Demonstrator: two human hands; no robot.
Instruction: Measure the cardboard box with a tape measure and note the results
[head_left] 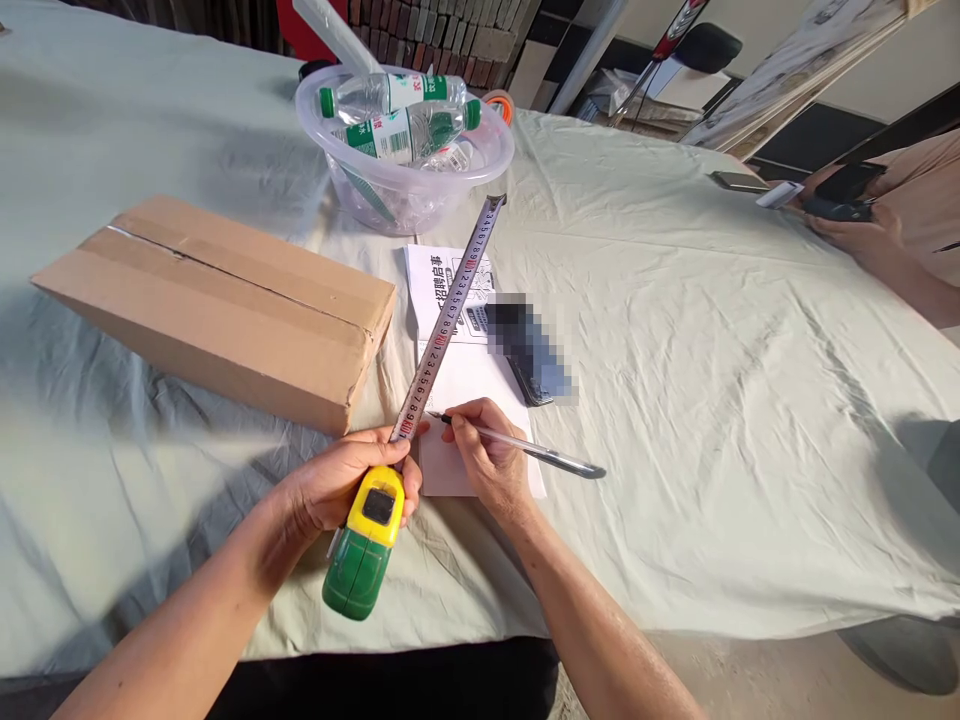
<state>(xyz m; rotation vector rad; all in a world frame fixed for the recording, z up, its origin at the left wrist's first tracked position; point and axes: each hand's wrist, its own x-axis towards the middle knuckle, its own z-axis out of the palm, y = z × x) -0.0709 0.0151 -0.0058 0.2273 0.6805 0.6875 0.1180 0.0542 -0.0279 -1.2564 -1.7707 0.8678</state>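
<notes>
A person's left hand (337, 478) grips a green-and-yellow tape measure (363, 548) at the lower center of the frame, its fingers (411, 480) wrapped around the case and the thumb at the base of the drawn-out blade (450, 322). The blade slants up and to the right, its hooked tip just below a basin (495, 165) at the upper center. The right hand (496, 462), right of the tape measure, holds a pen (551, 456) pinched between its fingers, point toward the blade; whether the point touches the paper (476, 375) beneath cannot be told. A phone (541, 380), partly pixelated, overlaps the paper's right edge at center. A closed box (225, 305) lies at center left on the cloth-covered surface (697, 370). Two green-capped bottles (388, 135) lie in the basin, one across the other. At the upper right edge, a second person's hands (862, 228) hold a dark object (844, 192), its details unclear.
</notes>
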